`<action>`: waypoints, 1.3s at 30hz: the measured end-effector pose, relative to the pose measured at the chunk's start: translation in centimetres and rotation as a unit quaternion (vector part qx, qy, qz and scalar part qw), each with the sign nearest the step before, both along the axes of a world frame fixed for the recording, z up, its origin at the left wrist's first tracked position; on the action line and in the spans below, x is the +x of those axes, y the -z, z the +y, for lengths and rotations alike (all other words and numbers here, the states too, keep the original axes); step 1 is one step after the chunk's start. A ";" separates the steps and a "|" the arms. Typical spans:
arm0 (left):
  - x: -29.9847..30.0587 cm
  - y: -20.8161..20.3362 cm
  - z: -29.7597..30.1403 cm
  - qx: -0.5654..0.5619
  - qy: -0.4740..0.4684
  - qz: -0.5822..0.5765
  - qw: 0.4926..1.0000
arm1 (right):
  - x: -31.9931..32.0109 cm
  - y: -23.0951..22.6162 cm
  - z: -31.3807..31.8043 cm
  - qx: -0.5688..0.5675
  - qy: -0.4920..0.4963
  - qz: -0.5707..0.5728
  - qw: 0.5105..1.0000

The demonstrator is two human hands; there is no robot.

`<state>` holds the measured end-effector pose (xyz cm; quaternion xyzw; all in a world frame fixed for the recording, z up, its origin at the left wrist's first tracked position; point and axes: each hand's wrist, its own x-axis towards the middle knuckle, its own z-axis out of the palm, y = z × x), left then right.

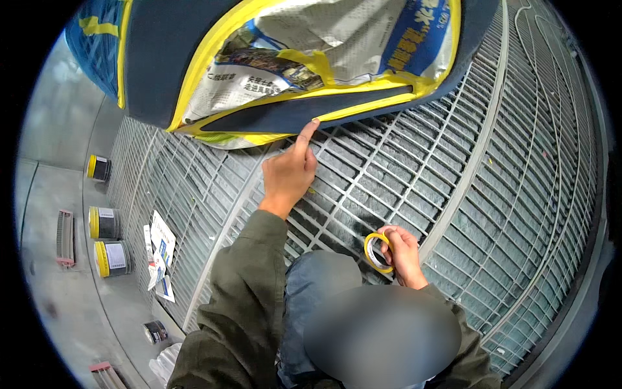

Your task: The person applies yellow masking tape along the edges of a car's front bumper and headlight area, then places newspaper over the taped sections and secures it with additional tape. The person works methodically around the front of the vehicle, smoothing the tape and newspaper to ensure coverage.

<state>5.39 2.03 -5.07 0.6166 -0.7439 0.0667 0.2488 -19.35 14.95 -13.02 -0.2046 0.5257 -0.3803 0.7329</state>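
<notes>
Looks well along with covering the large dark panel (155,71), placed at the top of the view over the metal grating (382,168); cannot tell whether resting on it. Done, by the look of it: newspaper (350,32) across the big opening, edged almost all round with yellow tape (197,72). Also taped, at the far left end: a blue covering (94,48) with a yellow line down its side.

Seems less finished along the bottom. Bare between two lines of tape: a long dark strip (265,115), perhaps left so on purpose; cannot tell from here.

With the left hand (289,175), touching the taped lower edge by the tip of the index finger only. Grip there apart: index stretched out, thumb away from it, other fingers curled, nothing visible in them. Probably pressing down or checking the edge.

With the right hand (403,254), clamped on a roll of tape (368,249), held low over the grating, well apart from the panel. No strip visible between roll and panel; likely between pieces.

Off to the left: loose paper scraps (162,249) on the grating, and beyond, cans (116,256) with yellow ends.
</notes>
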 end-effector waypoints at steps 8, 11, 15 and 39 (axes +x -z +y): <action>-0.4 -1.1 -0.6 0.004 0.014 0.073 0.997 | 0.4 0.5 0.1 -0.008 0.007 -0.033 0.999; -1.3 -1.7 -1.7 -0.077 0.035 -0.048 0.995 | -0.4 0.4 0.0 -0.003 0.033 -0.075 0.997; -3.2 -3.6 -3.0 -0.101 0.051 -0.195 0.974 | -0.6 0.5 0.1 -0.006 0.074 -0.114 0.991; -6.4 -6.0 -0.7 0.024 0.080 -0.232 0.969 | -3.4 0.6 1.0 -0.057 0.109 -0.259 0.958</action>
